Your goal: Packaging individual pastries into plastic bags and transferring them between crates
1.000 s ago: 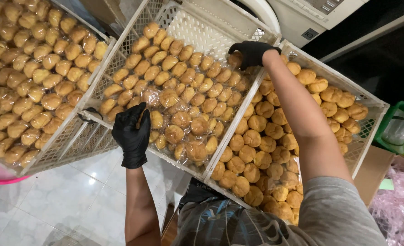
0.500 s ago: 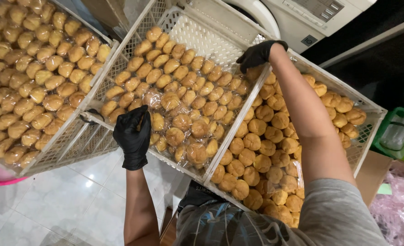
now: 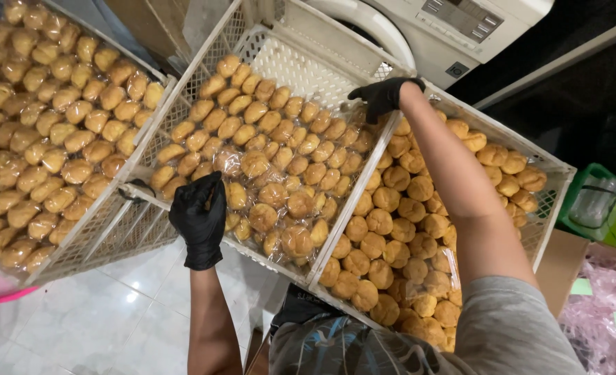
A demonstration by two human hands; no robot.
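Left hand [image 3: 198,217], black-gloved, is gripping the near rim of the middle crate [image 3: 266,52]; right hand [image 3: 383,96] is clutching its far corner. Buns [image 3: 280,167] under plastic are filling it, between two other bun crates [image 3: 551,201].

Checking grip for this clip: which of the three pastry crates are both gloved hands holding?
The middle crate: left hand grips its near rim, right hand its far corner.
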